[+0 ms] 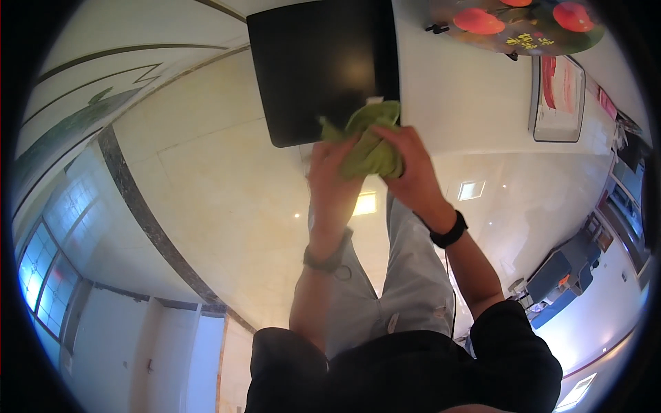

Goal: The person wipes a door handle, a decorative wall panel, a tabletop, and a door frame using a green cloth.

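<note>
A crumpled green cloth [370,148] is bunched up between my two hands, in front of my body. My left hand [333,165] grips its left side, and the fingers are partly hidden by the folds. On the other side my right hand [411,162] is closed on the cloth, thumb lying over the top. Behind the cloth stands a black cabinet or table with a smooth dark top [313,69]; its near edge lies just past my hands. Whether the cloth touches that top I cannot tell.
Pale glossy floor tiles [220,179] spread around my legs, crossed by a dark strip [138,199] on the left. A picture with red fruit [513,24] and a framed board [558,96] are at the upper right. Blue-grey seating [561,275] stands further right.
</note>
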The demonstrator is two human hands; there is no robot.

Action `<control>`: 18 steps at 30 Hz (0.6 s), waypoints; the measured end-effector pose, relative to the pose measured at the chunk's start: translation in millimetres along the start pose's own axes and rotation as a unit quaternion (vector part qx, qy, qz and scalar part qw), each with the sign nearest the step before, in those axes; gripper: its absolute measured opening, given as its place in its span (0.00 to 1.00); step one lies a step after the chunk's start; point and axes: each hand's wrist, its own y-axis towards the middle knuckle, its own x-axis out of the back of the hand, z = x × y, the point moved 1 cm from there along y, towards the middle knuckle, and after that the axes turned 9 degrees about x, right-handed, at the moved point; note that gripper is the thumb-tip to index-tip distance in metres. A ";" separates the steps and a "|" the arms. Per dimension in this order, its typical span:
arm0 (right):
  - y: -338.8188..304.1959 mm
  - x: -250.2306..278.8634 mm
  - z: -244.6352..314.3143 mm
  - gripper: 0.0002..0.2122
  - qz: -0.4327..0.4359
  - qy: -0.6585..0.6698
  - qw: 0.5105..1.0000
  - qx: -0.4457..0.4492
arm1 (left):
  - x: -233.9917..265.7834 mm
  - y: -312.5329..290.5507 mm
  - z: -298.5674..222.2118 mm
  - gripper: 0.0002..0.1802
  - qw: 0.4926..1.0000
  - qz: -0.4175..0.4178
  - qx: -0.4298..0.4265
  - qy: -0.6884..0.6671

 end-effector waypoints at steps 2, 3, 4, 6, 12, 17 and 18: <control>5.6 18.8 -24.0 0.27 -0.025 -0.005 1.000 -0.011 | -33.0 16.4 -16.0 0.23 0.999 -0.003 -0.014 0.033; 8.4 27.6 -38.9 0.28 -0.052 -0.013 0.998 -0.024 | -51.2 25.3 -21.4 0.23 0.997 -0.002 -0.029 0.065; 11.6 34.9 -59.3 0.28 -0.051 -0.010 0.998 -0.020 | -71.9 36.2 -24.3 0.23 0.997 -0.006 -0.029 0.068; 14.4 48.9 -95.5 0.30 -0.079 -0.063 0.995 0.018 | -107.1 49.8 -29.5 0.21 0.992 -0.021 -0.074 0.099; 33.5 113.4 -144.7 0.30 -0.076 -0.080 0.990 0.082 | -172.3 75.4 -77.5 0.19 0.986 -0.018 -0.052 0.157; 6.0 169.5 -180.6 0.27 -0.108 -0.100 0.988 0.040 | -236.6 73.1 -102.3 0.19 0.985 0.033 -0.085 0.149; -4.0 177.9 -186.5 0.27 -0.109 -0.100 0.989 0.028 | -247.7 67.0 -105.1 0.20 0.983 0.051 -0.081 0.155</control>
